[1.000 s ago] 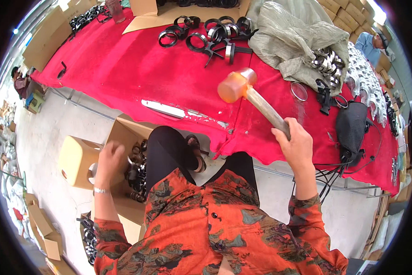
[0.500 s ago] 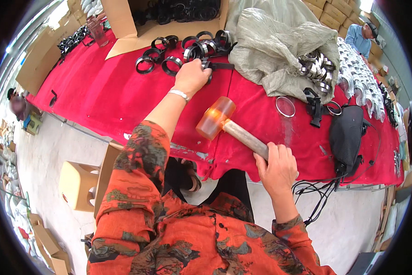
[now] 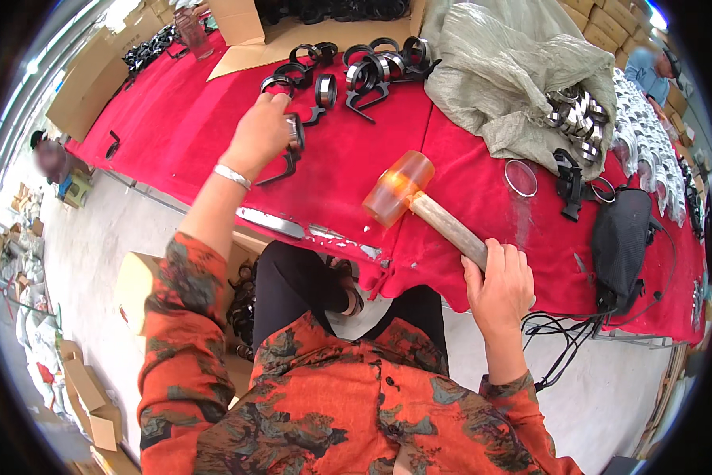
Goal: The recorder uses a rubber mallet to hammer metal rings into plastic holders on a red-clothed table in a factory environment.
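My left hand (image 3: 259,136) is closed on a black ring with a handle (image 3: 289,163), held over the left part of the red cloth; the fingers partly hide the ring. Beyond it lie several more black rings with handles (image 3: 364,77), some with a silver metal band inside. My right hand (image 3: 501,291) is wrapped round the wooden handle of a mallet (image 3: 400,187). Its clear orange head rests on or just above the cloth, tilted toward the upper left. A thin loose ring (image 3: 520,178) lies to the right of the mallet.
Behind the rings stands an open carton (image 3: 241,22) of black parts. A grey-green woven sack (image 3: 498,71) spills metal bands (image 3: 584,119). On the right are a black pouch (image 3: 621,245) with cables and rows of silvery pieces (image 3: 645,131). A person (image 3: 653,75) is at the far right.
My left hand has moved left and nearer, bringing a black ring away from the group. The right hand still grips the mallet. The view has shifted slightly.
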`<state>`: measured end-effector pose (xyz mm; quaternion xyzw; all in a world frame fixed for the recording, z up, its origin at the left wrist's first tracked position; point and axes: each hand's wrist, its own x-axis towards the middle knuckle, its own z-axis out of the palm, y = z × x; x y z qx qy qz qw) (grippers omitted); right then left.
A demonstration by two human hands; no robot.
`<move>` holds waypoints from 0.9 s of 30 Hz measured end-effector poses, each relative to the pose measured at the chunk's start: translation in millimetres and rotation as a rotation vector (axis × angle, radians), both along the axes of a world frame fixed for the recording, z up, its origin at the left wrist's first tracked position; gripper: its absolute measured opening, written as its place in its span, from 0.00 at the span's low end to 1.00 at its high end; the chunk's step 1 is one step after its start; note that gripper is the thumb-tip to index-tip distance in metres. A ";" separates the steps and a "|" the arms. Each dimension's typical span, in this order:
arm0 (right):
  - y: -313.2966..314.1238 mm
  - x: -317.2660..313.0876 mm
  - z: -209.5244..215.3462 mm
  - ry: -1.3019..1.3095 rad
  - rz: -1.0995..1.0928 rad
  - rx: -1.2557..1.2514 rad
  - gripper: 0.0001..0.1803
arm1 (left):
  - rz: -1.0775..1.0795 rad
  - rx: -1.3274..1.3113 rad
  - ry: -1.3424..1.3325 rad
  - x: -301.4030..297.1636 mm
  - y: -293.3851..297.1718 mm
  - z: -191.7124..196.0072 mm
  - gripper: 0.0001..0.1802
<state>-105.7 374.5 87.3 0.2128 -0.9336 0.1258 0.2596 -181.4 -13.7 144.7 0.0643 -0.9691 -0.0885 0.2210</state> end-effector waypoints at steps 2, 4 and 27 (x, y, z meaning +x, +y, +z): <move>-1.3 1.7 0.2 0.003 0.001 0.000 0.20 | 0.116 -0.040 -0.062 11.9 25.8 -13.6 0.22; -0.7 2.2 0.1 0.009 0.008 0.006 0.20 | 0.170 -0.050 -0.130 30.1 47.4 -11.8 0.25; -70.0 52.8 11.4 -1.341 0.377 -0.846 0.19 | -0.180 1.535 0.218 171.8 26.6 -117.0 0.12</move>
